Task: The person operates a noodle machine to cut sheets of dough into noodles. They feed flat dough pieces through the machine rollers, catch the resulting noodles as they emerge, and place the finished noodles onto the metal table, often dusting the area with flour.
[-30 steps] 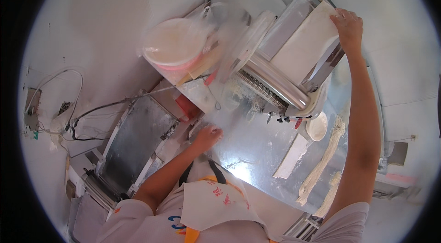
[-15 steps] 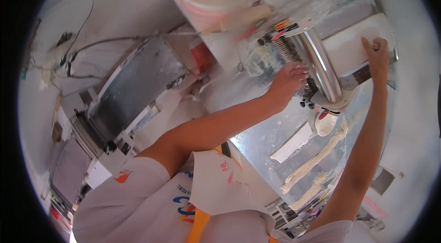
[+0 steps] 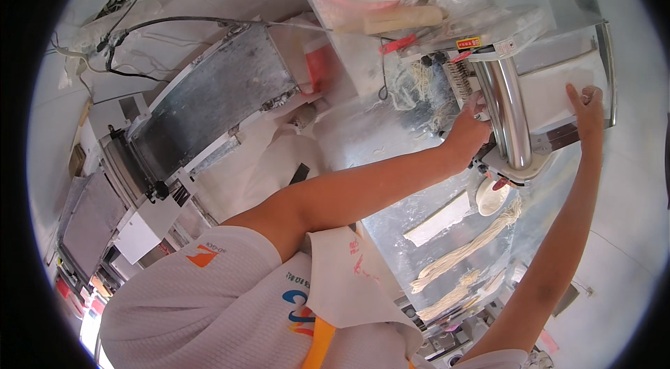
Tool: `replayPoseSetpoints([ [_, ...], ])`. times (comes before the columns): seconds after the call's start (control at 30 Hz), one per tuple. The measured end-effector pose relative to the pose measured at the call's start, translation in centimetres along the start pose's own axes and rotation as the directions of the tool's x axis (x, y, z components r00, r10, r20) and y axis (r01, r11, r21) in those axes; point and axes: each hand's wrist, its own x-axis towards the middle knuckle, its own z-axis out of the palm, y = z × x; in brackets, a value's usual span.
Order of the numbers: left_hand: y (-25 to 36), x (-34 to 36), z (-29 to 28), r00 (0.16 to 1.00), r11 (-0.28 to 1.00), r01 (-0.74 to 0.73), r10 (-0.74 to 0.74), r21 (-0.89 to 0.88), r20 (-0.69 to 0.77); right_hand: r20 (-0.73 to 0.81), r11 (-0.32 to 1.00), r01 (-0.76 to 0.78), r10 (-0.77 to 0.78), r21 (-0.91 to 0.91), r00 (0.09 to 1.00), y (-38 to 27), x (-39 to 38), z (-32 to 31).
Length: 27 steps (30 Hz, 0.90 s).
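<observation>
My left hand (image 3: 466, 133) curls closed at the noodle machine's steel roller (image 3: 508, 112); my right hand (image 3: 586, 105) lies open on the pale dough sheet (image 3: 551, 93), which looks soft, tearable, best supported flat underneath.

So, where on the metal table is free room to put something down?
The metal table is bare left of the left hand, below the roller machine. A smaller patch lies between the flat dough strip and the forearm. Near the noodle strands and small bowl it is crowded.
</observation>
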Motion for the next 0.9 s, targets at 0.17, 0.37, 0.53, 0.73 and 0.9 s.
replayPoseSetpoints([
  [0.17, -0.4, 0.2, -0.3, 1.000, 0.999, 0.012, -0.013, -0.033, -0.014, -0.003, 0.999, 0.027, -0.027, -0.017, 1.000, -1.0, 0.1, 0.2],
  [0.37, -1.1, 0.5, -0.8, 1.000, 1.000, 0.009, -0.008, -0.026, 0.022, 0.019, 0.998, 0.055, -0.056, 0.022, 0.998, -0.7, -0.1, 0.3],
  [0.53, -2.2, 1.0, -1.8, 0.997, 0.997, -0.020, 0.025, -0.077, 0.071, 0.064, 0.999, 0.033, -0.035, 0.024, 0.997, -1.1, 0.0, 0.4],
  [0.73, -3.9, 0.5, -5.9, 0.994, 0.999, 0.044, -0.044, 0.008, 0.102, 0.003, 0.996, 0.091, -0.091, -0.010, 0.996, -0.6, -0.7, 0.6],
  [0.9, -4.3, 4.1, -13.6, 0.972, 0.731, -0.036, 0.185, 0.681, -0.147, 0.066, 0.999, 0.043, -0.044, 0.015, 0.997, -2.6, -1.2, 0.4],
])
